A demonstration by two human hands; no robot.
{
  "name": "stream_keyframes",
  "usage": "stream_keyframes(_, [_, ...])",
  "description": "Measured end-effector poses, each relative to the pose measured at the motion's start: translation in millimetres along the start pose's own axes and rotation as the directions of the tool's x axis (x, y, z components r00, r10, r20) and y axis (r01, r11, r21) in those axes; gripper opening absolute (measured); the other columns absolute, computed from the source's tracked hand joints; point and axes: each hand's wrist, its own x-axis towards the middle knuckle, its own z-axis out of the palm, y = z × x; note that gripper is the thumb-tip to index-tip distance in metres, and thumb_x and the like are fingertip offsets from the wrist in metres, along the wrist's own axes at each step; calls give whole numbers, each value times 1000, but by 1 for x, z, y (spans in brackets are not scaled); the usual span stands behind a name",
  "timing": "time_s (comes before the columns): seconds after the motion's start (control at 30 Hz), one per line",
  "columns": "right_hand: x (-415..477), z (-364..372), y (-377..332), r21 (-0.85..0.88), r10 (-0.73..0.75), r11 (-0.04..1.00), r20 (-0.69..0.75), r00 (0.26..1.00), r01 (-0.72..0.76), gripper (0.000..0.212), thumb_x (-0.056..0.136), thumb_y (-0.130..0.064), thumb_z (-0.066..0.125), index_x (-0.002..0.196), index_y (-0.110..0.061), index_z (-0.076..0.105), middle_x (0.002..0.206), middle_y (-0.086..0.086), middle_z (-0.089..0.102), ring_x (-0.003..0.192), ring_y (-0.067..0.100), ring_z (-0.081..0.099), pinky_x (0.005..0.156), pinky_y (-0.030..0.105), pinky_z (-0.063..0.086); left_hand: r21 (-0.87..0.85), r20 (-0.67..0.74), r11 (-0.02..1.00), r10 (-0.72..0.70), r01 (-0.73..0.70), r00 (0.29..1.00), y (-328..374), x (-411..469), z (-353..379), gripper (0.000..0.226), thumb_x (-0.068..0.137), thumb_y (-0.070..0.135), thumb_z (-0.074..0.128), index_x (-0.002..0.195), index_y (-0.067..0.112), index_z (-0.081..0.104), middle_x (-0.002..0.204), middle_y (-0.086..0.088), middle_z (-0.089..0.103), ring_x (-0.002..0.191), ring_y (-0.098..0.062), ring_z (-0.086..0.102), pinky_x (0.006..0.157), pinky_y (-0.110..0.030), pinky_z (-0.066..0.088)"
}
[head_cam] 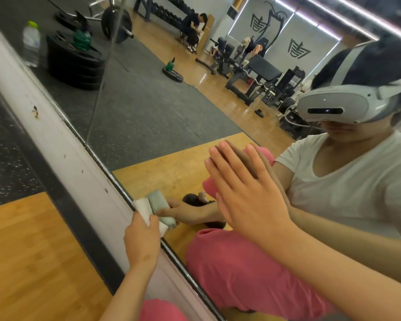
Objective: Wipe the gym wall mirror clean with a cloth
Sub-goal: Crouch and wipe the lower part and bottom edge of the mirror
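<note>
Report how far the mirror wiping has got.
Done: nothing certain; no wiped patch stands out on the mirror. In hand: the left hand grips a folded white cloth at the mirror's bottom edge, while the right hand rests flat on the glass. Left: likely the glass above.

A white cloth gripped in the left hand meets the white-painted ledge under the mirror. Left of that hand, the floor is honey-yellow wood grain edged by a black strip, with a black mat flecked white beyond. Beneath the flat right hand, pink trousers fill the reflection; to its right, a white T-shirt, above it a white headset with a black sensor bar. Far above the left hand are reflected black weight plates, a green weight and a clear bottle capped lime green
</note>
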Motion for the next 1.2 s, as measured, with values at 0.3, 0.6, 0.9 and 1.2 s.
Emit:
stream_keyframes(0.3, [1, 4, -3, -86, 6, 996, -1, 1000, -6, 59, 95, -30, 38, 147, -3, 38, 156, 15, 33, 146, 32, 20, 120, 54, 3, -381, -59, 846, 381, -374, 923, 119, -21, -8, 11, 96, 24, 55, 102, 20, 63, 88, 4, 68, 77, -11, 67, 66, -42, 58])
stream_keyframes(0.6, [1, 0, -4, -101, 11, 995, -15, 1000, -13, 62, 90, -29, 50, 146, -3, 40, 155, 15, 35, 146, 31, 21, 119, 53, 8, -312, -117, 868, 368, -386, 922, 103, -2, -4, 12, 98, 22, 54, 95, 12, 60, 80, 1, 63, 72, -12, 61, 61, -30, 48])
stream_keyframes(0.9, [6, -6, -7, -11, 35, 999, -24, 999, -36, 60, 81, -24, 52, 135, -1, 54, 150, 16, 42, 143, 31, 25, 118, 50, 9, -257, -108, 959, 94, -119, 990, 37, 25, -6, 26, 100, 22, 48, 117, 7, 59, 100, -12, 65, 88, -29, 61, 73, -36, 47])
stream_keyframes(1.2, [27, -12, 5, -47, -38, 998, -51, 998, 35, 59, 84, -27, 44, 138, -4, 53, 150, 10, 44, 143, 26, 31, 118, 46, 17, -97, -64, 995, -43, 37, 997, 3, 15, -4, 26, 101, 19, 47, 118, 2, 56, 98, -18, 62, 81, -28, 53, 67, -33, 38])
